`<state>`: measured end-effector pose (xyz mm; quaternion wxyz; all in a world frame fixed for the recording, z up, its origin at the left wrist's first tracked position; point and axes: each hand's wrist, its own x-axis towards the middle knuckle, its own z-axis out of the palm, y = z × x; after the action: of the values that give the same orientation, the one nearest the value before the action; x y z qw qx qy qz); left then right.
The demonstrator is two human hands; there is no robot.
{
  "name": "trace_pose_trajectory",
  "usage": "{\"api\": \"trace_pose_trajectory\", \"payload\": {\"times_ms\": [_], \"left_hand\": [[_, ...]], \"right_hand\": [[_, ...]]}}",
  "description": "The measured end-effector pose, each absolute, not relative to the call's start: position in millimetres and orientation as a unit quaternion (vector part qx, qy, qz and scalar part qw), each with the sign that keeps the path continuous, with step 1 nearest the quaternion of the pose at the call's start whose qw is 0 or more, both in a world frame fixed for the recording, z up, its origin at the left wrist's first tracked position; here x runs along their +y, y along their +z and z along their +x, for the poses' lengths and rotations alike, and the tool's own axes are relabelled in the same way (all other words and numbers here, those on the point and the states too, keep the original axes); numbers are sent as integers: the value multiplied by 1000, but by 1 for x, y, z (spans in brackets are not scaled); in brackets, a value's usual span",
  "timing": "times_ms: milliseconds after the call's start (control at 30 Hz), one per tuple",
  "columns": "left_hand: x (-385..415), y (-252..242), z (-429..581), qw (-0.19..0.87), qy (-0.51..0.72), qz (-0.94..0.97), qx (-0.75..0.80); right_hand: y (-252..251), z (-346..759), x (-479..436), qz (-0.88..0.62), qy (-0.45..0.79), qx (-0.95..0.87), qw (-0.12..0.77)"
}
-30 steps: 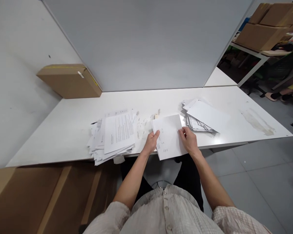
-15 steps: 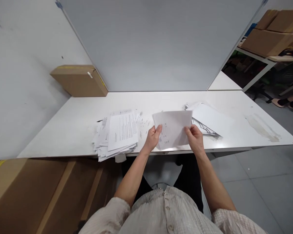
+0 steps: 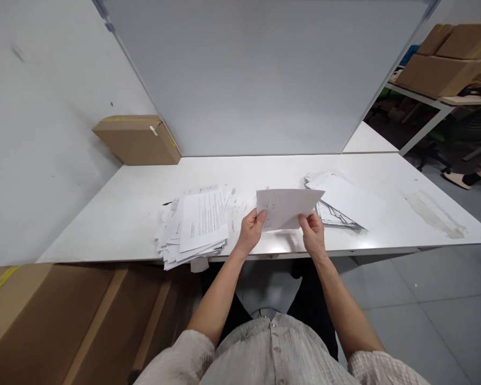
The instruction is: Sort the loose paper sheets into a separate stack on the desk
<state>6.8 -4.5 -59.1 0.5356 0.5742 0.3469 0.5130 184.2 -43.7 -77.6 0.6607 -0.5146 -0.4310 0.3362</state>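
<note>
A sheet of paper (image 3: 286,208) is held up above the desk, its faint print towards me; whether it is one sheet or more I cannot tell. My left hand (image 3: 251,231) pinches its left edge with the thumb on the near face. On the right edge, my right hand (image 3: 313,232) grips it the same way. To the left lies an untidy stack of printed papers (image 3: 203,222), some overhanging the front edge. Right of my hands sits a second, fanned-out pile of papers (image 3: 340,198), partly covered by blank sheets.
The white desk (image 3: 144,203) meets an upright grey panel (image 3: 252,80) at the back. A cardboard box (image 3: 138,141) stands in the back left corner, and larger boxes (image 3: 44,321) sit below on the left. A person's foot (image 3: 457,180) shows at far right.
The paper has tilted flatter and its right end now reaches farther out. My right hand has moved slightly left, closer to my left hand. The camera view has shifted a little.
</note>
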Motion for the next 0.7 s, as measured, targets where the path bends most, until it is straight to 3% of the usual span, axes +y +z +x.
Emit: {"api": "trace_pose_trajectory", "payload": {"times_ms": [233,700], "left_hand": [[-5,-54,7,524,492,577,388],[-34,-86,-12,629,374,520,441]], "right_hand": [[-79,191,-45,-539,366,-424,630],[-81,187,-86,-587,523,-376,489]]}}
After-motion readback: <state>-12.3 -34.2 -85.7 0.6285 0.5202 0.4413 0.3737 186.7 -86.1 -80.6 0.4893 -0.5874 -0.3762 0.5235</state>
